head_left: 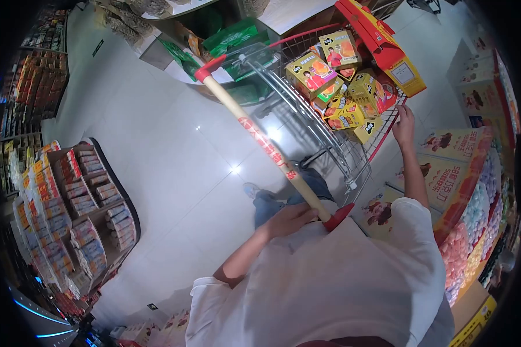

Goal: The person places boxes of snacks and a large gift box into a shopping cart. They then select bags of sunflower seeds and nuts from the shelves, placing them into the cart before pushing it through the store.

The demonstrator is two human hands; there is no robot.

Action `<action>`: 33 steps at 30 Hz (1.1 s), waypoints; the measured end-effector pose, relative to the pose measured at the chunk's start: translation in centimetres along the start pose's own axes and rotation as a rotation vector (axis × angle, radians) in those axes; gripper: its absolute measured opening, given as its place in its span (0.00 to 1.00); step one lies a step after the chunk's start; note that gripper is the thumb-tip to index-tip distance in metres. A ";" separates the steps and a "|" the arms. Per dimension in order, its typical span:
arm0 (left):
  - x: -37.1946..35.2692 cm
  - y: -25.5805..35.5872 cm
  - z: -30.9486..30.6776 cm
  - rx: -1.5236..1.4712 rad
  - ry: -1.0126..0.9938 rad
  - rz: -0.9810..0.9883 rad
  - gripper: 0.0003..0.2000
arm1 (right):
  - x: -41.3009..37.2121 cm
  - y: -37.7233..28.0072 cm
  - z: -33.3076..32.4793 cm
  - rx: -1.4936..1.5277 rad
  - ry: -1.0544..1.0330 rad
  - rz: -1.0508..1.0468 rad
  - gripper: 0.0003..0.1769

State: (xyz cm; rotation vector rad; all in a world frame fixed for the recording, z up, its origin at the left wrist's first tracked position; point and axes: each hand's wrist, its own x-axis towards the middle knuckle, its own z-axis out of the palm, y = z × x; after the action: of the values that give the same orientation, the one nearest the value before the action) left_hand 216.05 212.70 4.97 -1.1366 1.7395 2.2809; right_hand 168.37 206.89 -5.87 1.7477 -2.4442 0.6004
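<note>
the lower boxes (365, 130) in the cart (386, 133), upper right, lie partly hidden from us; the label (403, 74) on the red carton (381, 43) has print too small to read. a dark red thing (342, 342) is cut off by the bottom edge; we cannot identify it.

A supermarket: the left hand (289, 221) lies on the handle (259, 136) of a shopping cart (317, 118) loaded with printed yellow boxes (311, 74), the right hand (404, 124) at its rim (384, 137); well left of the left hand stands a tiered display stand (121, 188) of packaged goods (87, 246), with stocked shelving (42, 81) beyond; right of the right hand are printed cartons (446, 176) and heaped pastel small goods (454, 248)
</note>
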 end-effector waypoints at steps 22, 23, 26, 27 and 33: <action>-11.8 1.2 -31.1 0.586 0.448 0.759 0.21 | -14.8 -46.0 -5.9 -0.008 -0.346 0.543 0.16; -11.1 1.8 -32.4 0.621 0.455 0.801 0.23 | -14.6 -46.5 -6.1 -0.028 -0.349 0.561 0.16; -10.5 2.7 -35.1 0.688 0.441 0.816 0.28 | -14.9 -47.5 -6.0 -0.090 -0.357 0.603 0.14; -10.7 2.8 -35.6 0.718 0.448 0.805 0.29 | -15.0 -47.9 -6.0 -0.109 -0.366 0.613 0.14; -10.6 2.9 -39.4 0.812 0.438 0.813 0.32 | -17.2 -50.5 -5.6 -0.140 -0.303 0.595 0.14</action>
State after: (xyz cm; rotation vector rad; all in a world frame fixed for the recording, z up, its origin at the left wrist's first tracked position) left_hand 242.63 182.04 9.77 -0.8445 3.3015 1.2051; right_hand 220.13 210.38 7.91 1.1122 -3.1458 0.1897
